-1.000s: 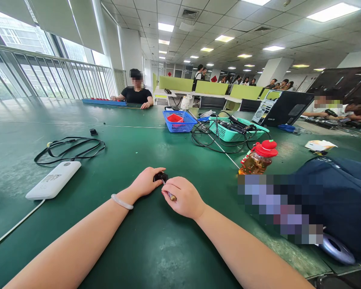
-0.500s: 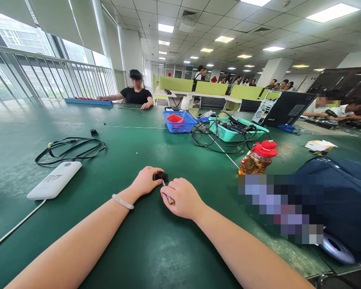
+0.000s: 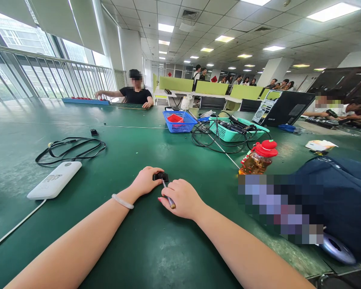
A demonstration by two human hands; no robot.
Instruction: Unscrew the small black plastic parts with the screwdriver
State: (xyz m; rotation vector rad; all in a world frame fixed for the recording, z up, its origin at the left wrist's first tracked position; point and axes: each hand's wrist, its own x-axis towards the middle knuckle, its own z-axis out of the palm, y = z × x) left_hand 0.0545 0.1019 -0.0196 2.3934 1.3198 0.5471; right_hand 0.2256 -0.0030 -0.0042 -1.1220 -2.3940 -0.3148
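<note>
My left hand [image 3: 147,180] is closed on a small black part [image 3: 160,176], pinning it against the green tabletop [image 3: 120,245]. What kind of part it is I cannot make out. A slim screwdriver [image 3: 169,196] rests in my right hand [image 3: 183,200], held between the fingers with the thumb partly lifted off. Its thin shaft slants up and left, and the tip meets the near side of the black part. The part's left end is hidden behind my left fingers.
A white power bank [image 3: 55,180] with cables lies left. Further off stand a blue basket [image 3: 179,127], a green basket [image 3: 228,136] of cables and a red-capped bottle [image 3: 258,157]. A dark blue bag [image 3: 343,200] lies right. A person [image 3: 136,94] sits across the table.
My right thumb has moved away from the screwdriver, so more of its handle shows. My left hand and the black part stay in place. The person opposite has shifted an arm.
</note>
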